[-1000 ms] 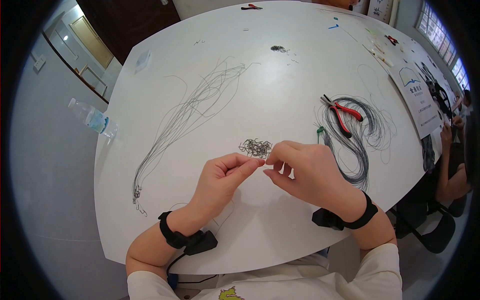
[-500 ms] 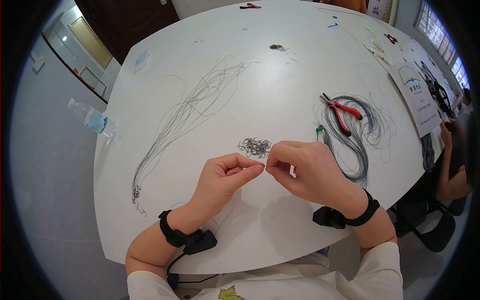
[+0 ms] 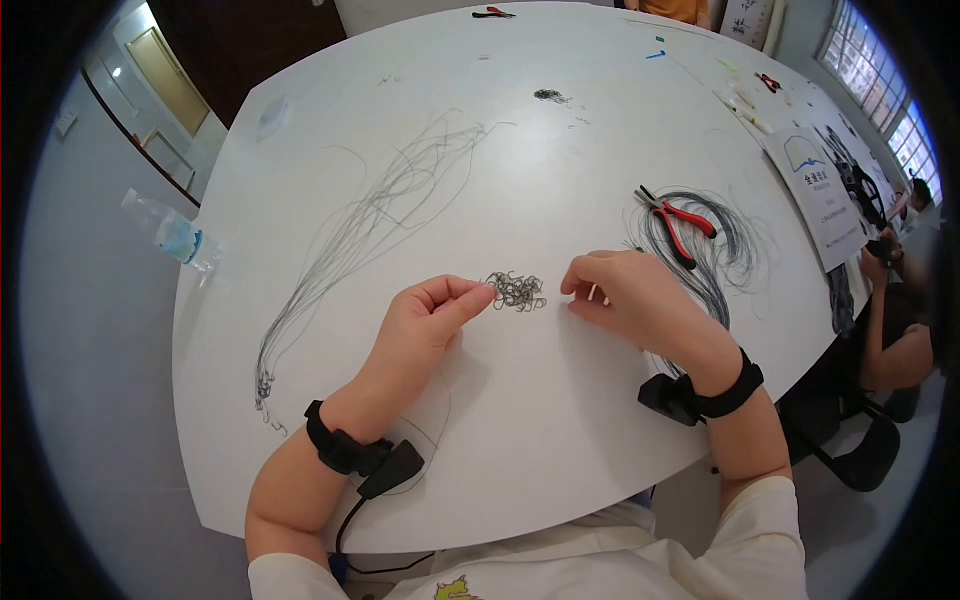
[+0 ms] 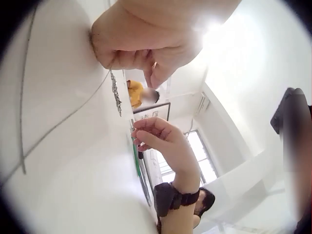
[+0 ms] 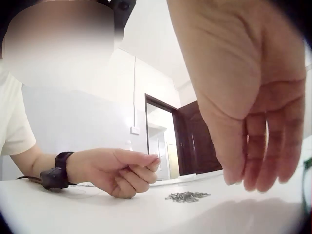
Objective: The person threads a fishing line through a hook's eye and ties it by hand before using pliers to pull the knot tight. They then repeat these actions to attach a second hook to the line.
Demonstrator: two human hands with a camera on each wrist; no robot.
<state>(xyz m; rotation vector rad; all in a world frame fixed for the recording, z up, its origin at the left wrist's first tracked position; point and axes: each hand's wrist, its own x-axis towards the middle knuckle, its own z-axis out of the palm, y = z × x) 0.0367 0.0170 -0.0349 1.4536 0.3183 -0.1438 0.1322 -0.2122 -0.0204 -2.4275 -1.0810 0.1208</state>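
Observation:
My left hand (image 3: 430,315) pinches a thin line (image 4: 78,107) between thumb and forefinger, just left of a pile of dark metal fish hooks (image 3: 516,291). The line trails from the hand down to the white table, and whatever is at the fingertips is too small to make out. To the right of the pile, my right hand (image 3: 630,295) hovers with loosely bent fingers and nothing visible between them. The right wrist view shows its fingers (image 5: 253,165) hanging relaxed over the table beside the hooks (image 5: 187,196).
Left lies a long bundle of lines (image 3: 330,255) with hooks at its near end. Red-handled pliers (image 3: 680,228) rest on a dark coil of line (image 3: 735,235) at right. A plastic bottle (image 3: 172,235) stands at the left edge; a printed sheet (image 3: 815,195) lies right.
The two hands, fingertips together half a second ago, have parted. My right hand has moved right and opened its pinch; my left has shifted left and up, still pinching.

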